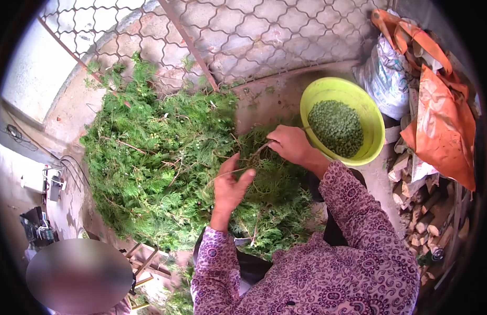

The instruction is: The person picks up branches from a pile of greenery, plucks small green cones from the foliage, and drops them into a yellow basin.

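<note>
My right hand [291,145] is closed on the end of a thin brown twig [260,150] above the pile of cut greenery. To its lower left, my left hand [232,188] is open, the thumb held apart from the fingers. A thin stem passes by its fingers; whether they touch cannot be made out. Feathery green branches [164,152] lie heaped beneath and left of both hands. Just beyond my right hand stands a yellow-green tub [377,123], partly filled with small round green cones or berries [335,126].
A wire mesh fence [275,31] runs along the far side. White sacks [388,79], an orange sheet [443,126] and stacked split firewood [427,220] line the right. At lower left, another person is beside a wooden frame [149,262]; cables lie along the wall.
</note>
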